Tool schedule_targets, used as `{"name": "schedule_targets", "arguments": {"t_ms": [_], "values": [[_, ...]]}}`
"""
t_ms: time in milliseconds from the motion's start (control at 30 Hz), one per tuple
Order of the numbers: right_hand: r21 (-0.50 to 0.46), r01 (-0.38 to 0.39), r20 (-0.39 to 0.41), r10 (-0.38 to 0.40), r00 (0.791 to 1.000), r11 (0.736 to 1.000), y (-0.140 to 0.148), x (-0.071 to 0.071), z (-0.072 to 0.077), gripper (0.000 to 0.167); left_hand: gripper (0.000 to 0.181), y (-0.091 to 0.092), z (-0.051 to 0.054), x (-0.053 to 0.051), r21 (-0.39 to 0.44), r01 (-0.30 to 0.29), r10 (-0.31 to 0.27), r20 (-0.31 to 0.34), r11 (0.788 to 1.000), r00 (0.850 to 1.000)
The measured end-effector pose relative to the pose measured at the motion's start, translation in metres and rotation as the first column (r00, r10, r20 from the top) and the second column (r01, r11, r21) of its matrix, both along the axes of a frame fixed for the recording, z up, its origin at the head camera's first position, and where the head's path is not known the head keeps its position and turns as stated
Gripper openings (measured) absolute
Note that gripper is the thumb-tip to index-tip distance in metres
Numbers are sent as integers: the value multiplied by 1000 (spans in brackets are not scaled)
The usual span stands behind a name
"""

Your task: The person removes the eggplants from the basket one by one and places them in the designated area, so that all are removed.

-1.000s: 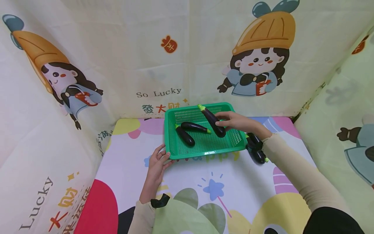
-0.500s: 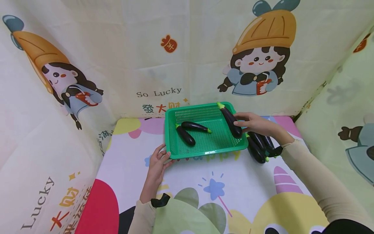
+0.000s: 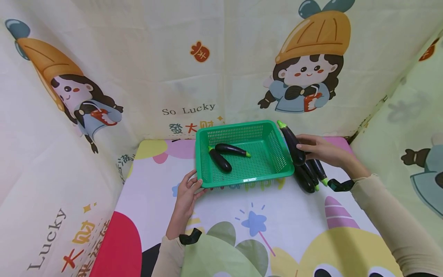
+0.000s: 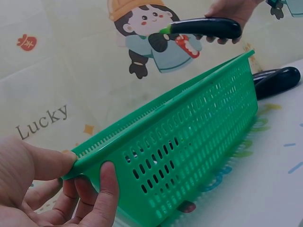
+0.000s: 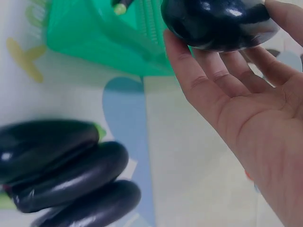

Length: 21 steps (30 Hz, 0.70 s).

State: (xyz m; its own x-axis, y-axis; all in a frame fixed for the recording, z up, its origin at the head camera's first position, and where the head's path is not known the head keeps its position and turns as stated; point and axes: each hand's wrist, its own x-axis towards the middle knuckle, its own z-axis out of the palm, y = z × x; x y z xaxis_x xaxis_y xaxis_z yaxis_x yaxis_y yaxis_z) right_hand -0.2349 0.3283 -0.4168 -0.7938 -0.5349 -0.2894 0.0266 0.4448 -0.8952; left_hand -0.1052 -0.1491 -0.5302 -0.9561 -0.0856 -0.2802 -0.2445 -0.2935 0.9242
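Right of centre, the right hand grips an eggplant (lower left, the left hand pinches a green basket).

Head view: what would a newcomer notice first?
The bright green basket on the table stands out first, two dark eggplants inside it and the left hand gripping its near-left corner. Next comes the eggplant held up in the right hand, to the basket's right, above three more eggplants on the table.

Back cloth behind the green basket — "So Lucky" above 發大财; side cloth left of the basket — "Lucky".
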Motion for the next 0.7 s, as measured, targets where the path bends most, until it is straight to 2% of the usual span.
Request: {"name": "schedule_targets", "arguments": {"t_ms": [167, 333, 567, 700], "values": [[-20, 52, -12, -52, 999, 998, 20, 8, -3, 57, 55, 0, 1, 0, 4, 1, -1, -1, 1000, 1000], [-79, 97, 0, -97, 995, 992, 39, 12, -13, 56, 55, 0, 2, 0, 3, 4, -4, 0, 1000, 1000], [-154, 144, 33, -141, 989, 977, 64, 18, -30, 34, 56, 0, 2, -1, 2, 4, -4, -5, 1000, 1000], [-175, 169, 49, -163, 985, 970, 79, 20, -40, 30, 56, 0, 2, 0, 6, 4, -4, -6, 1000, 1000]]}}
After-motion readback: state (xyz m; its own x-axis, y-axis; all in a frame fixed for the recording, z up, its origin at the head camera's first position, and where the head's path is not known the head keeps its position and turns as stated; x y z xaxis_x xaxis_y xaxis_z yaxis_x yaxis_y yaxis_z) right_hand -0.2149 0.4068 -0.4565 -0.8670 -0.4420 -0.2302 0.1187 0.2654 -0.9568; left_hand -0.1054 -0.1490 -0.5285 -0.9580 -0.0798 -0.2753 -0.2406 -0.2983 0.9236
